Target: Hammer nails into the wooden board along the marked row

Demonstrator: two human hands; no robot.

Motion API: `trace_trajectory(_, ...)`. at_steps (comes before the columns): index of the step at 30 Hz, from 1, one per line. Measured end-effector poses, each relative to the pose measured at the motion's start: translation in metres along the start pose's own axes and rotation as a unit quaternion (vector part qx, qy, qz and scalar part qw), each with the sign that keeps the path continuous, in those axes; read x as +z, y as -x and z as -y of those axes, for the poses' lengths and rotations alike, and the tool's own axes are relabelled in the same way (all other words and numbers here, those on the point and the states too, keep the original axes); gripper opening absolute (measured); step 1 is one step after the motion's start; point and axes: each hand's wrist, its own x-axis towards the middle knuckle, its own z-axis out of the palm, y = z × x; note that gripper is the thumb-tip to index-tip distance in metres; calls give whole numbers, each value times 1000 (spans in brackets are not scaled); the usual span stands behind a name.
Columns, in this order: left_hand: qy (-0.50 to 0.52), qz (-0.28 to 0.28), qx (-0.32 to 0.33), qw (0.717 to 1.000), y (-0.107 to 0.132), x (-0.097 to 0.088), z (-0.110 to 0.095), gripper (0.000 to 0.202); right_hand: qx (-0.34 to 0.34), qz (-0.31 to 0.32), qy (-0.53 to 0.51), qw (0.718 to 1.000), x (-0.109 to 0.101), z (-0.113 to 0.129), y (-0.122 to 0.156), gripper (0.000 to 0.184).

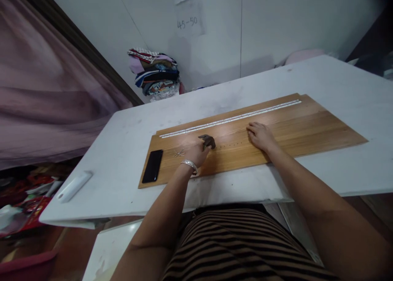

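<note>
A long wooden board (307,129) lies on the white table (129,129), with a white strip (230,118) running along its far edge. My left hand (198,153), a silver bracelet on its wrist, is closed round a small dark hammer (208,140) whose head rests on the board. My right hand (260,136) lies flat on the board to the right, fingers stretched out, holding nothing. A row of tiny dots runs across the board between both hands. A few small nails (179,153) lie left of my left hand.
A black phone (152,166) lies on the board's left end. A white oblong object (74,186) sits near the table's left edge. Folded clothes (156,76) are stacked against the wall behind. A pink curtain (46,88) hangs at left, with clutter on the floor below.
</note>
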Motion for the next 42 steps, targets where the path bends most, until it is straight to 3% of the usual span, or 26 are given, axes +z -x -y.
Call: trace_trajectory(42, -9, -22, 29, 999, -1, 1, 1, 40, -33, -38, -31, 998, 15, -22, -2, 40)
